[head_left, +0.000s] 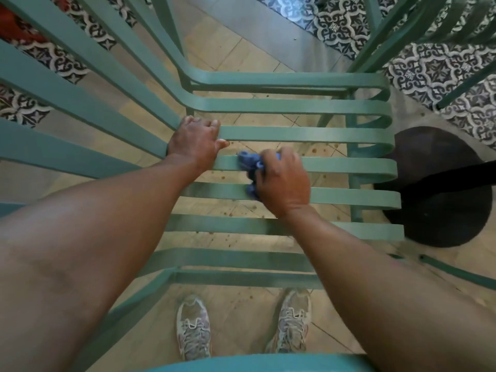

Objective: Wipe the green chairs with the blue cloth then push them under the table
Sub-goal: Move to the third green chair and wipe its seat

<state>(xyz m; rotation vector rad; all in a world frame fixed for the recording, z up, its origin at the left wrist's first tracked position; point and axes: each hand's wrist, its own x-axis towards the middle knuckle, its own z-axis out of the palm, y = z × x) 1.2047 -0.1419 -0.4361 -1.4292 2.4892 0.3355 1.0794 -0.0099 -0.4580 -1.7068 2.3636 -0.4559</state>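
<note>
Right now I am in the wiping part of the job, bent over one green chair (308, 135) and looking straight down through its slatted seat. My right hand (284, 181) is curled round the bunched blue cloth (248, 163) and presses it onto a seat slat about midway between the near and far edges, while my left hand (196, 140) rests on the left end of the slats, where they bend up into the backrest; its fingers are folded over a slat and seem to steady the chair. I judge the task to be early or middling: this chair is not yet pushed in, and I cannot tell from the slats which are already clean. Another green chair (418, 28) stands at the far right, and whether it has been wiped I cannot say. The dark round base (440, 189) just right of the seat may belong to the bench, but its top is out of sight. Under the chair lies a beige tiled floor (236, 55), speckled with small brown spots, and patterned dark-and-white tiles (434, 68) run along the far side and the left. My worn grey shoes (193, 328) stand at the near edge.
</note>
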